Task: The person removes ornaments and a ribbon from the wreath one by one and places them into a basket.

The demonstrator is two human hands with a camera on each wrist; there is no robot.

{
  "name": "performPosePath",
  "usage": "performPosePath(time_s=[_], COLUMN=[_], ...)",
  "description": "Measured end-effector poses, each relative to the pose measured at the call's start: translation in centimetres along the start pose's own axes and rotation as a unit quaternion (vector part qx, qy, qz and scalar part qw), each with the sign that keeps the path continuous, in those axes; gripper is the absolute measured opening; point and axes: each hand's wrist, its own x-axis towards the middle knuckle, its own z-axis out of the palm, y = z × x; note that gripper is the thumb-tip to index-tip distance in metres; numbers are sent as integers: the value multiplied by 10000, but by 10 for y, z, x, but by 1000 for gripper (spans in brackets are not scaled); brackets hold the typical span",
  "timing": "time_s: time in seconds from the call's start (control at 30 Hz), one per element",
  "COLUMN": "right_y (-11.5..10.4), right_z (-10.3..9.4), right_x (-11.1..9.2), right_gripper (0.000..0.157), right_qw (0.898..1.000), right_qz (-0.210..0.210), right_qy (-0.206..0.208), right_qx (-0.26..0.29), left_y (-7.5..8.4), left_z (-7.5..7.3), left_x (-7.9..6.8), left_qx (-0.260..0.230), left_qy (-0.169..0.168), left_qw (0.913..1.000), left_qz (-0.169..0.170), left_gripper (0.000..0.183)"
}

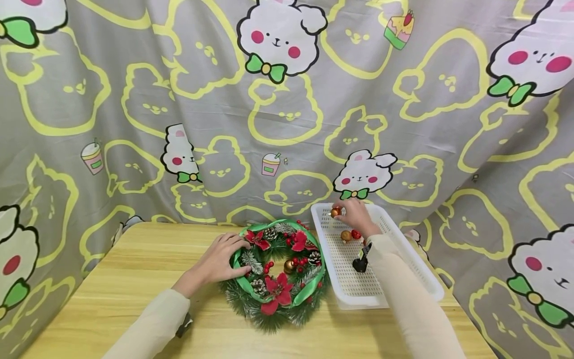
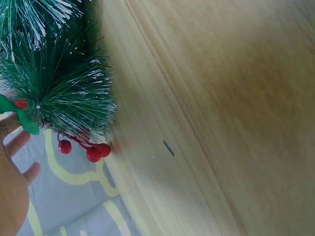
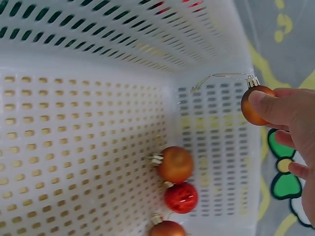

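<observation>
A green wreath (image 1: 291, 311), trimmed with a green ribbon, red poinsettias, pine cones and red berries, lies on the table. My left hand (image 1: 224, 260) rests at the wreath's left side, its fingers spread over the ribbon and thumb apart; in the left wrist view, the fingertips are close to the ribbon (image 2: 27, 123). Between thumb and fingers, my right hand (image 3: 290, 115) pinches a bronze Christmas ball (image 3: 252, 110) with a gold cap and string loop, over the far end of the white basket (image 1: 365, 301). Inside the basket lie another bronze ball (image 3: 175, 164) and a shiny red ball (image 3: 181, 197).
A third bronze ball (image 3: 167, 229) shows at the lower edge of the right wrist view. The basket stands right beside the wreath on the wooden table (image 1: 148, 264). A grey patterned curtain (image 1: 215, 119) hangs behind the table and at both sides.
</observation>
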Motion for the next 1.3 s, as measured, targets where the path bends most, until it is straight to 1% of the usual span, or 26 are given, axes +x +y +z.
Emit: performPosePath(time_s=[0.1, 0.3, 0.43, 0.63, 0.77, 1.0, 1.13, 1.3], right_y=[3, 9, 10, 8, 7, 7, 8, 10], right_z=[7, 21, 29, 35, 40, 47, 49, 52], right_x=[-2, -5, -6, -7, -7, -7, -8, -10], right_gripper=[35, 29, 28, 31, 29, 24, 26, 27], right_qw=[9999, 9996, 9987, 9973, 9961, 9915, 9911, 9926], right_qz=[83, 101, 133, 244, 290, 540, 551, 507], right_qy=[-93, -237, -404, -667, -828, -1179, -1212, -1102], right_qx=[62, 153, 272, 175, 50, 70, 2, -80], left_y=[0, -1, -1, 1, 0, -1, -1, -2], left_z=[1, 2, 0, -1, 0, 0, 0, 1], left_x=[0, 0, 0, 0, 0, 0, -1, -1], left_qx=[21, 54, 22, 22, 19, -26, -42, -2], left_qy=[34, -23, -19, 37, -28, -128, -134, -90], left_qw=[10000, 10000, 10000, 10000, 10000, 9999, 9998, 9999], left_qz=[32, -4, -10, 34, -18, -97, -103, -47], left_gripper=[51, 52, 52, 51, 51, 51, 52, 51])
